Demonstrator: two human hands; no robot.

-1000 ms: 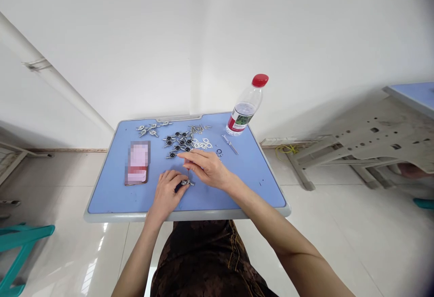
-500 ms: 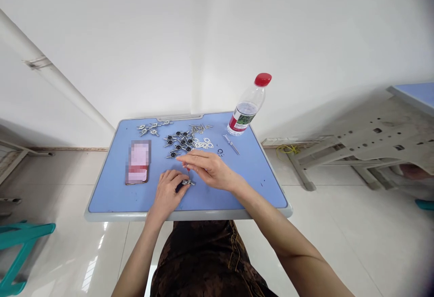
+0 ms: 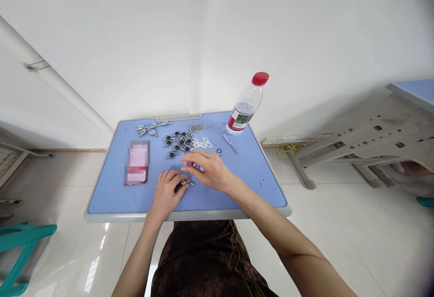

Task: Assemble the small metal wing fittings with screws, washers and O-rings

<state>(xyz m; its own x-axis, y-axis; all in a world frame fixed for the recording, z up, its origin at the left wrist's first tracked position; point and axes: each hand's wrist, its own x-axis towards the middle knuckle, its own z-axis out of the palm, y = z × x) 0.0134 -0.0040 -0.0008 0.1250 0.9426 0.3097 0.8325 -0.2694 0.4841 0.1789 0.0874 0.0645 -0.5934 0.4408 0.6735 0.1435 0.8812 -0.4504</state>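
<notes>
Watching through the head camera, I see the left hand point(image 3: 166, 193) with its fingers point(image 3: 172, 176) curled shut on a small wing bolt point(image 3: 185, 182), low in the middle of the blue desk point(image 3: 108, 197). The right hand point(image 3: 210, 170) hovers just beside it, fingers open, near the wing bolt pile point(image 3: 178, 142) above.

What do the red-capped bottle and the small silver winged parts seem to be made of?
The clear red-capped bottle looks like glossy plastic, since its walls are see-through. The small silver winged parts look like shiny metal, perhaps plated steel; too small to be sure.
</notes>
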